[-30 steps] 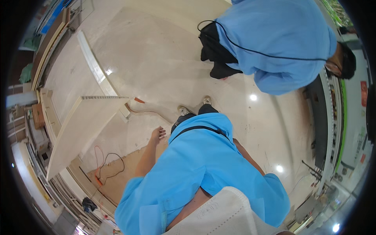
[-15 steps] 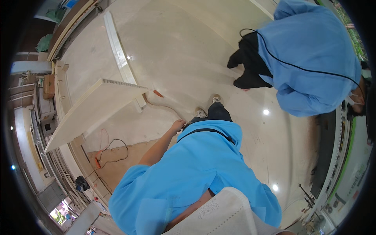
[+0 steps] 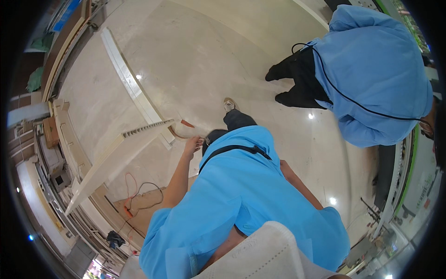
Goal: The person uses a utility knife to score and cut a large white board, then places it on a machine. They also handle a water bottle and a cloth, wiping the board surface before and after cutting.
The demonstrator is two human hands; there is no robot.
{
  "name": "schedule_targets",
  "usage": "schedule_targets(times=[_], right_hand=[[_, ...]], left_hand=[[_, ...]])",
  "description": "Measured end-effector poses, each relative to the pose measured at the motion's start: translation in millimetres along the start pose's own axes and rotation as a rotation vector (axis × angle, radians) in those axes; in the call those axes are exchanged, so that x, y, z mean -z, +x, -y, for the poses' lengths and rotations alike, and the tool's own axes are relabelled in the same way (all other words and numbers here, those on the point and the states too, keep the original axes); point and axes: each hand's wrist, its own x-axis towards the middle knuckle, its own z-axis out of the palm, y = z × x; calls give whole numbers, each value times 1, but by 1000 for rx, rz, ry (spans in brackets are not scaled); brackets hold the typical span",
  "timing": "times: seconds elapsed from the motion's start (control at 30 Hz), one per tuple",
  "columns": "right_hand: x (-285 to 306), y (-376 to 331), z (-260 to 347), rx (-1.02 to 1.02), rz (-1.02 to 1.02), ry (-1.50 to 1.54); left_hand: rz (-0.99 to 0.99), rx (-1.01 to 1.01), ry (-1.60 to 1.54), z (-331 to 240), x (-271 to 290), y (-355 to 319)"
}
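My left hand (image 3: 194, 145) hangs beside my hip at the end of a bare forearm. Its fingers look loosely bent and a little apart, with nothing visible in them. A thin brown cord or strip (image 3: 179, 136) lies on the floor just beyond it, and I cannot make out any contact. Nearest on the left is a pale panel (image 3: 118, 156) with a ribbed, hollow-looking end. A small orange-red piece (image 3: 187, 123) lies by that end. Of my right arm only the forearm (image 3: 299, 183) shows; my smock hides the hand.
A long white profile (image 3: 125, 72) lies on the floor at the upper left. Orange and black cables (image 3: 139, 193) lie near a brown board at the left. A co-worker in a blue smock (image 3: 376, 74) stands at the upper right, by machinery along the right side.
I have moved a step, and one of my shoes has gone out of sight behind my body. My right forearm has come into view. The co-worker has shifted slightly.
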Motion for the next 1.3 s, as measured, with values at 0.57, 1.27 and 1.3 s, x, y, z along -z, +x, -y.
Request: schedule_targets(times=[0.57,1.27,1.3], right_hand=[[-194,12,-14,135,-469,-19],[-165,-12,187,436,-811,334],[-149,0,225,552,-745,415]], left_hand=[[127,68,401,-44,117,91],[230,-229,277,-312,22,170],[211,-208,243,-315,29,172]])
